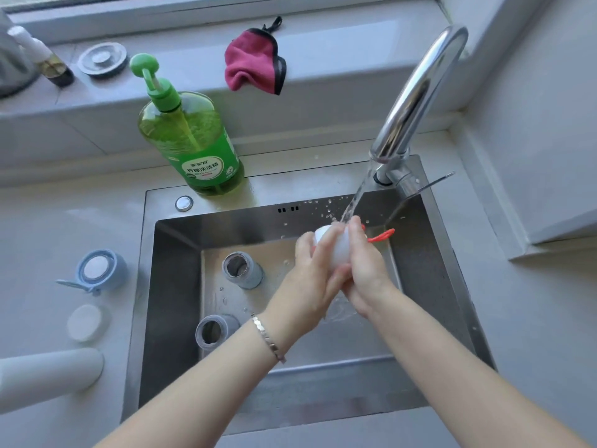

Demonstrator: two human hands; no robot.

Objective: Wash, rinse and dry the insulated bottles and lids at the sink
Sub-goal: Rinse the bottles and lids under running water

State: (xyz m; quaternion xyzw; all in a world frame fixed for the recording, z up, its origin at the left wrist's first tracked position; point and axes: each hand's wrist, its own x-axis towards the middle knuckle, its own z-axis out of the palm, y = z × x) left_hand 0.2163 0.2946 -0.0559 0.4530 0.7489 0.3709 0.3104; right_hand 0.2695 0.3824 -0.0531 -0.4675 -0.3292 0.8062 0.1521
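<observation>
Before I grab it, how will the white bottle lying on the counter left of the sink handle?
Likely to roll if nudged: the white bottle lies on its side on the flat counter. Its smooth rounded body could slip; probably rigid.

We take this for a home kitchen: a steel sink (174,286) fills the centre; a running tap (416,92) at two o'clock; a green dish-soap bottle (193,140) at eleven; a pink cloth (253,64) on the windowsill (339,50) at twelve.
</observation>
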